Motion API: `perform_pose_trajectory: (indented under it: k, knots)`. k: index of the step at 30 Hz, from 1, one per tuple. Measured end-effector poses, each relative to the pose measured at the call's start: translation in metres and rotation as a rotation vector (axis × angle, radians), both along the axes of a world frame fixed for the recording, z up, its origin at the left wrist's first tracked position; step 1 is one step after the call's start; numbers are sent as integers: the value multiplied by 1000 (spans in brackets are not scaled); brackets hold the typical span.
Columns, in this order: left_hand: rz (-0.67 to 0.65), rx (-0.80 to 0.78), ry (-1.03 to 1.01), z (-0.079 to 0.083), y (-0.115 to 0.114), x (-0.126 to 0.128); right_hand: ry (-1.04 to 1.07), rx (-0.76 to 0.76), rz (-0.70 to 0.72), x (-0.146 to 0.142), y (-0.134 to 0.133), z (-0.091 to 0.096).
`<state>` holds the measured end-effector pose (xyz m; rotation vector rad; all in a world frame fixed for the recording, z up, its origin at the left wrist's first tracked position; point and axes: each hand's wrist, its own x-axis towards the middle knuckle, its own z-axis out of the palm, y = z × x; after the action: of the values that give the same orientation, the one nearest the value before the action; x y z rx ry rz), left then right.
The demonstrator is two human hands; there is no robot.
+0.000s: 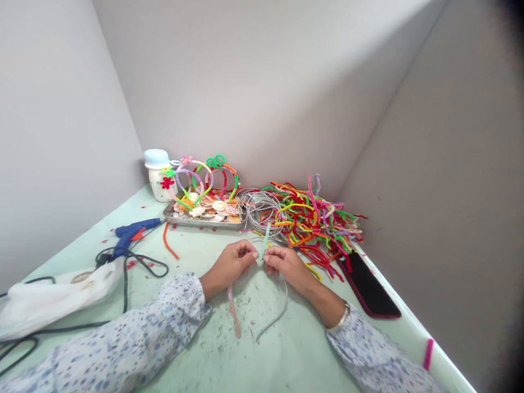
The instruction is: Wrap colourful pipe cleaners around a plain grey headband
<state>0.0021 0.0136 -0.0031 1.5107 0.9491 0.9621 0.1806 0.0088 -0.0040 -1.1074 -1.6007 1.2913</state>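
Observation:
Both of my hands meet over the middle of the table, fingertips almost touching. My left hand (237, 261) is closed in a pinch, and a strip wrapped in pale pink fuzz (233, 314) trails out below it. Thumb and fingers of my right hand (289, 266) pinch the lower end of a mint-green pipe cleaner (266, 239), which sticks up between the hands. A thin grey wire (284, 305) curves down from under my right hand to the tabletop. Its part between the fingertips is mostly hidden.
Behind the hands lie a coil of grey wire (262, 210), a heap of coloured pipe cleaners (315, 218) and a metal tray (196, 222) of shells with fuzzy headbands. A blue glue gun (133, 232) and its cord are left, beside a white bag (61, 295). A phone (370, 286) lies right.

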Motion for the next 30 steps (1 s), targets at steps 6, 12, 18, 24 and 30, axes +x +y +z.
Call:
perform_pose_trajectory:
  k: [6,12,18,24,30]
  knots:
    - [-5,9,2,0,0,1,0,-8,0,0,-1,1]
    - [-5,4,17,1,0,1,0,-8,3,1,0,1]
    - [-27,16,30,1,-1,1,-11,-1,7,1,0,1]
    - [-50,27,94,1,-2,-1,-9,7,4,-1,1,-1]
    - [-56,1,122,2,-3,0,-19,14,27,-1,-1,1]
